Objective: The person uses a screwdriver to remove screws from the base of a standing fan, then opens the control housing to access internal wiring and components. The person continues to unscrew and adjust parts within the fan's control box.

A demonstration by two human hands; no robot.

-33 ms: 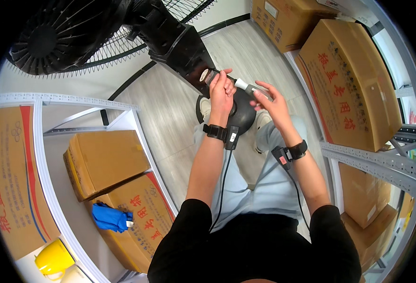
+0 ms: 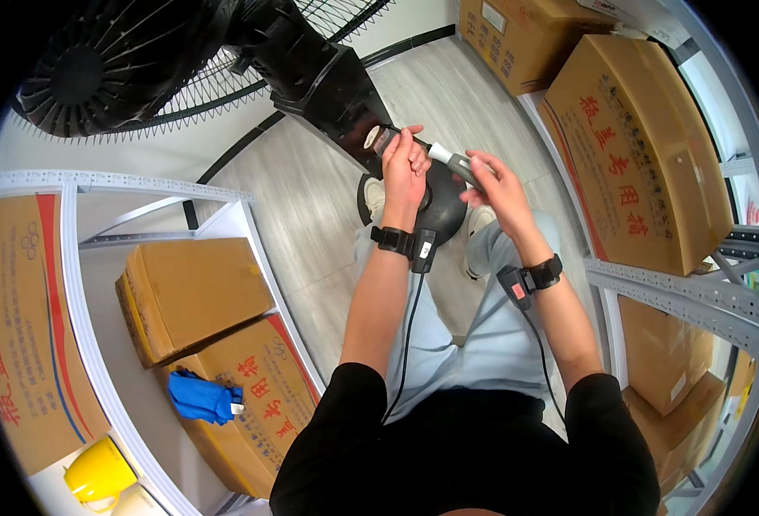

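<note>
Room: storeroom with a pale wood-look floor [image 2: 311, 206], grey metal shelving on both sides, white wall with dark skirting beyond the fan.
Left hand [image 2: 403, 168]: fingers curled shut around the fan's pole, just where a small white-and-grey tool meets it; a black wristband [image 2: 394, 240] with a cable [image 2: 405, 335] sits below it.
Right hand [image 2: 498, 185]: fingers closed in a pinch on the grey handle of the tool [image 2: 448, 158], just right of the left hand; a second black band [image 2: 530, 280] with its own cable sits on this wrist.
Tool: short, white at the tip, grey at the grip, lying slantwise between the two hands, its tip against the fan's pole; what kind of tool it is cannot be told.
Fan [image 2: 130, 64]: black standing fan, wire cage at upper left, boxy motor housing [image 2: 328, 90] sloping down to the hands, round base [image 2: 440, 206] on the floor right under them.
Left of the fan: shelf [image 2: 79, 284] with cardboard boxes [image 2: 190, 292], a blue cloth [image 2: 201, 397] on one box, a yellow mug [image 2: 97, 473] further down.
Right of the fan: large cardboard boxes [image 2: 646, 146] with red print on the shelf [image 2: 680, 292], more boxes below it.
Below the hands: light trousers, black sleeves.
</note>
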